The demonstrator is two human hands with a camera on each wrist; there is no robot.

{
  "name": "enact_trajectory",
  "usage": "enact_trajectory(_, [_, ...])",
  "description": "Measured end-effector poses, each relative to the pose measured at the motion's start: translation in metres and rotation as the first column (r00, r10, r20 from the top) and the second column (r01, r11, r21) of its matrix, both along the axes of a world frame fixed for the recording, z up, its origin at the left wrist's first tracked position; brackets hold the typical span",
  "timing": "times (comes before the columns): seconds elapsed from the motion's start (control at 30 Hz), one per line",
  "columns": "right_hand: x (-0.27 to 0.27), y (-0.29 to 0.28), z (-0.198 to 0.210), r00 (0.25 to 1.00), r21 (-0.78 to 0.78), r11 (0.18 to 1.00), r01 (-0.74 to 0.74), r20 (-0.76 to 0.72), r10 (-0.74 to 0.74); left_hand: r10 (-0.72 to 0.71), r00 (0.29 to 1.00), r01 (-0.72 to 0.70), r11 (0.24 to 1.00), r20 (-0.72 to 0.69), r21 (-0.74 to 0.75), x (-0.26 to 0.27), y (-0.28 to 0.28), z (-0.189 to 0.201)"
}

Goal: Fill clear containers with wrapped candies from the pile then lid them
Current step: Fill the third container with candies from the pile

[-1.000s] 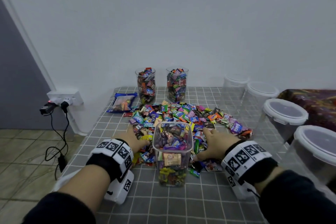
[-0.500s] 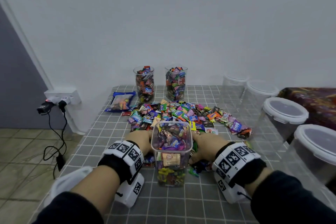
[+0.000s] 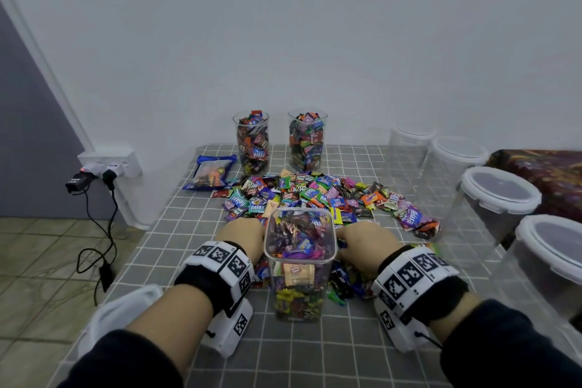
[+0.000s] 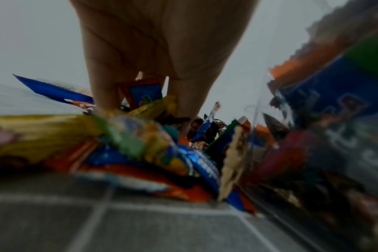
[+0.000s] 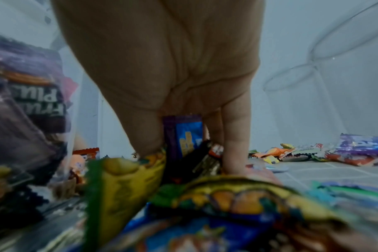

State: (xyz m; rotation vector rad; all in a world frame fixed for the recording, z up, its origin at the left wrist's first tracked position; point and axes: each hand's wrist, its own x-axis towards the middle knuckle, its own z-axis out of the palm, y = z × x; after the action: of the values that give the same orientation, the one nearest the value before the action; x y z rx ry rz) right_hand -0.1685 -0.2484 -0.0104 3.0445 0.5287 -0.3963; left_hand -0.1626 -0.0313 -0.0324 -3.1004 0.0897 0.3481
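– Where's the open container (image 3: 299,264)?

– Front centre of the surface (image 3: 176,224), nearly full, no lid. The candy pile (image 3: 318,195) lies just behind it.

– And the hands?

– Left hand (image 3: 242,235) touches its left side, right hand (image 3: 367,242) its right, both down in wrappers. Wrist cams show fingers curled round candies, L & R alike.

– Other stuff?

– Two filled jars (image 3: 252,142) well behind the container by the wall; lidded empty tubs (image 3: 500,198) off to its right.

Grey checked tablecloth (image 3: 176,230), wall power strip (image 3: 110,164) with plugged black cables (image 3: 100,230), tiled floor (image 3: 37,261)
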Motion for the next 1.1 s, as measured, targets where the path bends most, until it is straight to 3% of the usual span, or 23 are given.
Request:
enact_trajectory(0.63, [-0.002, -0.005, 0.006, 0.995, 0.162, 0.984, 0.078, 0.045, -0.086, 0.037, 0.982, -0.016, 0.994, 0.184, -0.110, -0.016, -0.010, 0.016])
enact_trajectory(1.1, [-0.018, -0.012, 0.024, 0.971, 0.398, 0.913, 0.083, 0.174, -0.164, 0.021, 0.954, 0.014, 0.993, 0.301, -0.115, -0.021, -0.014, 0.019])
